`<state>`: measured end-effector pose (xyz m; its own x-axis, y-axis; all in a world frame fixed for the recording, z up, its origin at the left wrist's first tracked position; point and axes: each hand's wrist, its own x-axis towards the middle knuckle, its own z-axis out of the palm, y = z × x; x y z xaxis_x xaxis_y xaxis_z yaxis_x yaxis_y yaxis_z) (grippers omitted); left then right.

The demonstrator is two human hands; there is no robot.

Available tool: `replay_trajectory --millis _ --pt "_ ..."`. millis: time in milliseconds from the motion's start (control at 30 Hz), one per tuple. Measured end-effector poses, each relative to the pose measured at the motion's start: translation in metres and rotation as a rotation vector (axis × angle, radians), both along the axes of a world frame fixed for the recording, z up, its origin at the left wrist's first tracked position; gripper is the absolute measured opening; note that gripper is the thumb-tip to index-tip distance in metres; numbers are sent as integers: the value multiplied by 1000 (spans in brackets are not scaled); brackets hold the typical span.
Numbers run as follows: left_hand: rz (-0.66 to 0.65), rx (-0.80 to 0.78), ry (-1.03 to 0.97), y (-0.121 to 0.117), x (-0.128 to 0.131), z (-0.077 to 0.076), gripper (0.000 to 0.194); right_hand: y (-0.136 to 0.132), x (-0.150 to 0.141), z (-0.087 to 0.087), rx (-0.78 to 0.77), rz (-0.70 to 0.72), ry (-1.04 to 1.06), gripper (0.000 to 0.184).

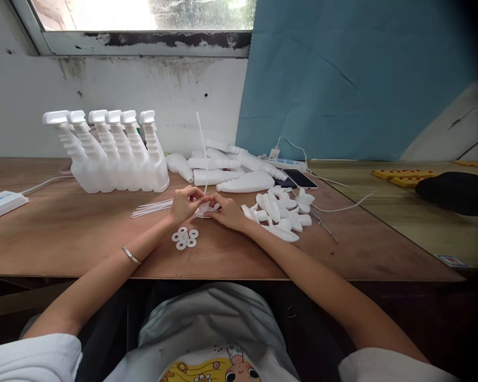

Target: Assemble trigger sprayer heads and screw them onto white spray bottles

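Just above the tabletop, my left hand (pixel 185 205) pinches the lower end of a thin white dip tube (pixel 201 140) that stands nearly upright. My right hand (pixel 229 213) meets it there, fingers closed on a white spray head (pixel 202 213) partly hidden by both hands. Near my left wrist lie several flat white washers (pixel 182 237), clustered on the table. More white tubes (pixel 153 207) lie in a bundle to the left of my left hand. A pile of loose white spray heads (pixel 281 215) is just right of my right hand.
White spray bottles (pixel 119 164) with heads on stand in a row at back left. Loose bottles (pixel 247 181) lie behind my hands. A phone (pixel 300 179), a cable, a thin pointed tool (pixel 324 227) and yellow strips (pixel 404 174) are to the right; a power strip (pixel 2 205) is left.
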<state>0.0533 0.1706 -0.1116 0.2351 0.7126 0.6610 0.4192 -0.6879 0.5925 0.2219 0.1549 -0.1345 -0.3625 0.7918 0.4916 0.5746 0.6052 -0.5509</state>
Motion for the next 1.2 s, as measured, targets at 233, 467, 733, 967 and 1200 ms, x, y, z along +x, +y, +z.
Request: replay_trajectory --millis 233,467,733,967,1200 --pt "0 5 -38 -3 3 -2 18 -2 0 2 -26 21 26 28" --pt "-5 -57 -46 -2 4 -4 18 -4 0 2 -47 8 45 26" --pt "-113 -155 -19 1 -2 -1 30 -4 -2 2 -33 -1 121 34" --pt "118 -126 161 47 18 15 26 -1 14 21 192 -341 425 35" --pt "91 -153 339 70 64 -2 26 -3 19 26 247 -410 437 34"
